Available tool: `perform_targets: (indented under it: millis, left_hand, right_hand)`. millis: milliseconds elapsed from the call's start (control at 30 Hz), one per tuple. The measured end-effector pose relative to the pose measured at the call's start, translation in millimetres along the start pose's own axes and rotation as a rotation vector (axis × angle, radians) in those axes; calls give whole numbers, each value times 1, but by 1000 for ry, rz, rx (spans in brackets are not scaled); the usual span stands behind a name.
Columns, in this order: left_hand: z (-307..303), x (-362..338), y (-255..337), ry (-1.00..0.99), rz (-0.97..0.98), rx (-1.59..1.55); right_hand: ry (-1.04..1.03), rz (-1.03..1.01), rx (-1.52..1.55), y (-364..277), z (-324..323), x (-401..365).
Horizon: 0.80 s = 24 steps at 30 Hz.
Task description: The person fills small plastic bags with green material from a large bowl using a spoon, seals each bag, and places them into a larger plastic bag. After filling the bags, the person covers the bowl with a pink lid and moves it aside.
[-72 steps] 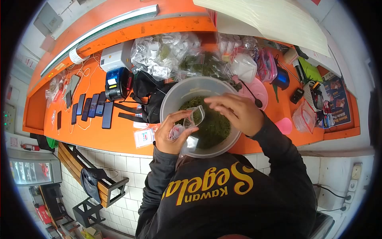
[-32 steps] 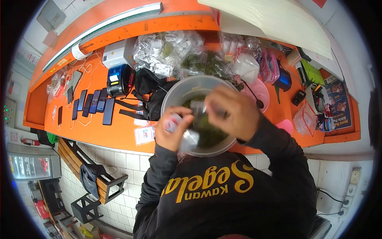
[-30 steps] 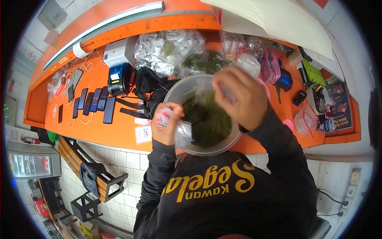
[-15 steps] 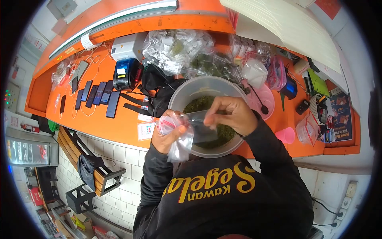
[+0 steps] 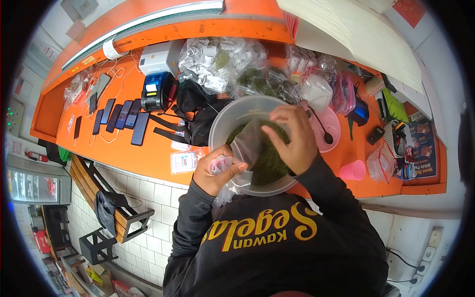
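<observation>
My left hand (image 5: 212,174) is closed around several clear plastic bags. One clear plastic bag (image 5: 247,143) stands up from that grip, over the left part of a translucent round tub (image 5: 216,118). Green, finely chopped plant matter (image 5: 271,166) covers the bottom of the tub. Over the tub's right side is my right hand (image 5: 299,141), thumb and fingers apart with nothing between them, a little away from the bag. Folds of loose plastic (image 5: 226,193) hang below my left hand.
A pink basin (image 5: 332,119) with a dark spoon (image 5: 326,134) stands right of the tub, a pink cup (image 5: 353,169) nearer. Left are a black bag (image 5: 198,123), a printer (image 5: 157,92) and several phones (image 5: 140,128). Packed plastic bags (image 5: 217,62) lie behind.
My right hand has let go of the clear bag and moved up and right, its fingers spreading. The bag now stands more upright in my left hand, which has shifted slightly.
</observation>
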State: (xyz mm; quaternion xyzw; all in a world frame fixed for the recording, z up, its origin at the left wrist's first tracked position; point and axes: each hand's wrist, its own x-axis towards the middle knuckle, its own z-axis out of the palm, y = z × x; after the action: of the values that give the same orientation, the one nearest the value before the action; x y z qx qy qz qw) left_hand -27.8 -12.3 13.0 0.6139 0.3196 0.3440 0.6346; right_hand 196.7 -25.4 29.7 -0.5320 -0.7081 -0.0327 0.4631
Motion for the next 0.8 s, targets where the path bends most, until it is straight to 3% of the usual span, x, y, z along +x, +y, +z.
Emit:
perform_targets:
  millis: [33,100,133,167,300,400,433,467,500,600,633,667,700,767,800]
  left_hand:
    - [3,2,0,47,64,110]
    - [8,3,-5,97,79,185]
    - [9,6,-4,89,201,316]
    - [10,8,-4,79,324,446]
    - [17,3,8,105,272,411]
    - [19,0,6,177,287,445]
    - [20,-1,5,177,286,444]
    - [21,-3,4,303,292,491]
    - [22,-4,3,428,297,538]
    - [20,-3,0,451,296,597]
    - [19,-1,-1,464,264,567]
    - [12,-1,-2,400,219,498]
    - [6,0,-1,397,215,496]
    - [-5,2,1,118,155,284]
    - [-10,0,2,60,41,233]
  right_hand:
    - [1,-4,0,-7,-2,-1]
    - [-287,251,543,-35,-3,-13]
    - [-329,318,621,-43,-1,-14]
    - [-327,321,620,-43,-1,-15]
    - [-363,417,638,-37,3,-19]
    - [-393,526,823,-38,4,-21]
    - [-331,407,555,-41,3,-18]
    - [-266,286,288,-44,4,-17]
    - [-265,287,287,-44,6,-18]
    - [-205,113,94,-41,9,-22]
    - [-307,-57,-3,-40,4,-22]
    - [-407,-227,-101,-39,-1,-21]
    - [-411,-222,-102,-41,-3,-19]
    - [-496,-411,2,-45,-8,-13]
    - [-501,-405,5,-45,-10,-11]
